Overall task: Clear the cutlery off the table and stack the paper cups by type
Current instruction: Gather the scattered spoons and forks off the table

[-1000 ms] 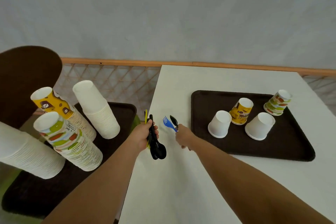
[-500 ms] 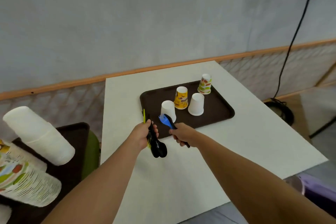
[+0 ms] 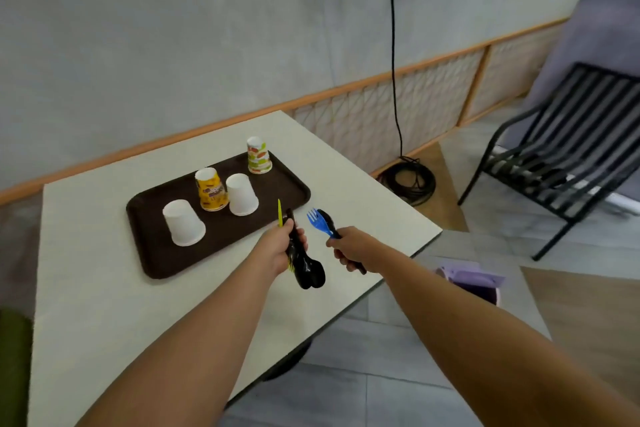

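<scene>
My left hand (image 3: pixel 278 244) grips a bundle of black plastic spoons (image 3: pixel 309 270) with a yellow piece (image 3: pixel 280 212) sticking up, held above the white table (image 3: pixel 104 288). My right hand (image 3: pixel 349 246) grips a blue fork (image 3: pixel 317 220) and a black spoon (image 3: pixel 327 218), just right of the left hand. A dark brown tray (image 3: pixel 152 253) carries upside-down paper cups: two white ones (image 3: pixel 183 222) (image 3: pixel 241 194), a yellow one (image 3: pixel 211 189) and a green-patterned one (image 3: pixel 258 154).
A purple bin (image 3: pixel 474 282) stands on the floor beyond the table's right edge. A black slatted chair (image 3: pixel 561 152) is at the far right. A coiled black cable (image 3: pixel 410 177) lies by the wall. A green seat (image 3: pixel 14 367) shows at the lower left.
The view has swung right: the cup stacks on the left have left the frame, the bin and chair have come in. Both hands still hold their cutlery, close together.
</scene>
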### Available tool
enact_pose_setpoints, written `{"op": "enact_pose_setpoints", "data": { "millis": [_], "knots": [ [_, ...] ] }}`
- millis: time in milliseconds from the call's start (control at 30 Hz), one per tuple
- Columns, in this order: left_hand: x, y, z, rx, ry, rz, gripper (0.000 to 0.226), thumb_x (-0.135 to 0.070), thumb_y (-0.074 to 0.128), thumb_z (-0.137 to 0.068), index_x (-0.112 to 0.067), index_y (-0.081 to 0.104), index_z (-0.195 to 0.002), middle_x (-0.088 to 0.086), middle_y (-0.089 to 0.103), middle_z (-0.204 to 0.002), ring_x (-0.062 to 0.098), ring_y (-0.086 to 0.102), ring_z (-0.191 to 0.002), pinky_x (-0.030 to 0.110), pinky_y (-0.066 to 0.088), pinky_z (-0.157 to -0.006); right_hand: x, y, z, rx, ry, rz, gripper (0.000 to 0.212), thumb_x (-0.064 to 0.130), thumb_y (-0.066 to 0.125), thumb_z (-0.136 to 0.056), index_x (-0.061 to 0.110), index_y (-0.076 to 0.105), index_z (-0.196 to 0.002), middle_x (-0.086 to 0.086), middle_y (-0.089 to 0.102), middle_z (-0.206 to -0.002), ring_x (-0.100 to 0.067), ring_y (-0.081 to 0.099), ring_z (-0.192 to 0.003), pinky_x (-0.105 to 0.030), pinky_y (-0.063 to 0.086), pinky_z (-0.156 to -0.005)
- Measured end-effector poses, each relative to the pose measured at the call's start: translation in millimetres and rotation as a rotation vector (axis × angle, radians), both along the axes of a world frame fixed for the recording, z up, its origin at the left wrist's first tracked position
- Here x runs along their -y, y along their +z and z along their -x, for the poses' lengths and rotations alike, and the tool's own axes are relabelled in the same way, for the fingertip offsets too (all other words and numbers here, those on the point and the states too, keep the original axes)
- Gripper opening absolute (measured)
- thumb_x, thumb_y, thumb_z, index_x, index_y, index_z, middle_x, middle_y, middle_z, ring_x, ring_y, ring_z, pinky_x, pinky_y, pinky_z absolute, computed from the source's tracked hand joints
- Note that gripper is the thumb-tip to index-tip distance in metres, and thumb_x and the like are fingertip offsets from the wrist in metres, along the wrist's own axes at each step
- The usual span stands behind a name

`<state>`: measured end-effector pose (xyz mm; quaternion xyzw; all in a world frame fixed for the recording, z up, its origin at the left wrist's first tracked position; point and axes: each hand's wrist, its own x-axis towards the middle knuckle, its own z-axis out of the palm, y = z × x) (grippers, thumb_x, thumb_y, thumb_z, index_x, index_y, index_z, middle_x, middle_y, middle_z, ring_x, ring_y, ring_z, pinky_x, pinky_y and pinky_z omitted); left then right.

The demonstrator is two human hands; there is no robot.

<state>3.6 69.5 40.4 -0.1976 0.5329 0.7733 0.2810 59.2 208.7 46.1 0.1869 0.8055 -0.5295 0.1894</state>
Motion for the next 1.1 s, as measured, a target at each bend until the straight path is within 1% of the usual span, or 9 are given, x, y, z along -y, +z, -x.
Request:
{"op": "enact_pose_setpoints", "data": {
  "millis": [33,167,367,533,733,800,933,1000,1100],
  "knots": [
    [-17,-2,-5,0.009,-0.014,-0.008,0.035,-0.021,0.036,-0.101,-0.010,0.046,-0.070,0.003,0.050,-0.057,0.011,0.049,-0.037,0.025,0.041,-0.051,-15,1,-8,-0.001,-0.005,-0.003,0.010,0.012,0.041,-0.097,0.004,0.046,-0.098,-0.004,0.043,-0.066,-0.013,0.034,-0.048,-0.020,0.030,-0.039],
    [-89,-6,-33,0.023,-0.075,-0.001,0.034,-0.019,0.034,-0.102,-0.008,0.046,-0.072,0.006,0.046,-0.068,0.016,0.043,-0.056,0.027,0.039,-0.055,-85,0,-40,0.007,-0.059,-0.015,0.010,0.012,0.042,-0.096,0.003,0.047,-0.097,-0.004,0.044,-0.066,-0.013,0.035,-0.048,-0.021,0.032,-0.041],
    [-208,-19,-81,0.065,-0.194,0.033,0.032,-0.020,0.037,-0.101,-0.008,0.047,-0.073,0.006,0.048,-0.068,0.017,0.044,-0.057,0.028,0.040,-0.054,-195,-11,-95,0.052,-0.133,-0.061,0.007,0.013,0.042,-0.098,0.007,0.046,-0.098,-0.004,0.044,-0.068,-0.012,0.037,-0.054,-0.022,0.034,-0.047],
    [-280,-18,-107,0.059,-0.300,0.030,0.034,-0.021,0.034,-0.102,-0.009,0.046,-0.072,0.005,0.046,-0.066,0.015,0.044,-0.054,0.026,0.041,-0.050,-258,-21,-122,0.064,-0.216,-0.048,0.007,0.012,0.044,-0.097,0.008,0.049,-0.093,-0.004,0.045,-0.066,-0.013,0.039,-0.052,-0.023,0.034,-0.046],
    [-342,-34,-111,0.077,-0.385,0.061,0.033,-0.020,0.037,-0.101,-0.007,0.046,-0.072,0.006,0.047,-0.066,0.016,0.045,-0.057,0.028,0.041,-0.055,-319,-40,-138,0.095,-0.312,-0.017,0.015,0.010,0.045,-0.097,0.002,0.053,-0.107,-0.005,0.045,-0.062,-0.014,0.040,-0.050,-0.024,0.036,-0.047],
    [-357,-42,-107,0.094,-0.393,0.070,0.035,-0.020,0.036,-0.101,-0.007,0.046,-0.070,0.005,0.047,-0.063,0.016,0.046,-0.055,0.028,0.041,-0.054,-336,-48,-139,0.112,-0.320,-0.028,0.018,0.010,0.045,-0.096,0.000,0.054,-0.109,-0.006,0.046,-0.063,-0.015,0.041,-0.050,-0.026,0.037,-0.048],
    [-400,-62,-91,0.131,-0.430,0.091,0.039,-0.017,0.032,-0.102,-0.007,0.045,-0.067,0.002,0.049,-0.040,0.014,0.046,-0.041,0.026,0.040,-0.050,-379,-66,-134,0.148,-0.348,-0.023,0.012,0.010,0.045,-0.096,0.003,0.053,-0.101,-0.008,0.044,-0.063,-0.016,0.040,-0.051,-0.026,0.035,-0.048],
    [-418,-71,-83,0.142,-0.440,0.098,0.038,-0.011,0.029,-0.100,-0.005,0.044,-0.066,0.003,0.047,-0.036,0.016,0.045,-0.040,0.026,0.039,-0.050,-397,-76,-129,0.167,-0.357,-0.002,0.009,0.009,0.044,-0.096,0.004,0.052,-0.097,-0.007,0.041,-0.061,-0.015,0.037,-0.050,-0.025,0.032,-0.046],
    [-443,-87,-74,0.153,-0.472,0.107,0.035,-0.004,0.025,-0.094,-0.005,0.042,-0.064,0.004,0.046,-0.033,0.014,0.045,-0.028,0.027,0.036,-0.051,-423,-93,-121,0.182,-0.396,0.046,0.009,0.007,0.044,-0.096,0.005,0.051,-0.091,-0.007,0.041,-0.060,-0.015,0.034,-0.047,-0.022,0.028,-0.039]
  ]
}}
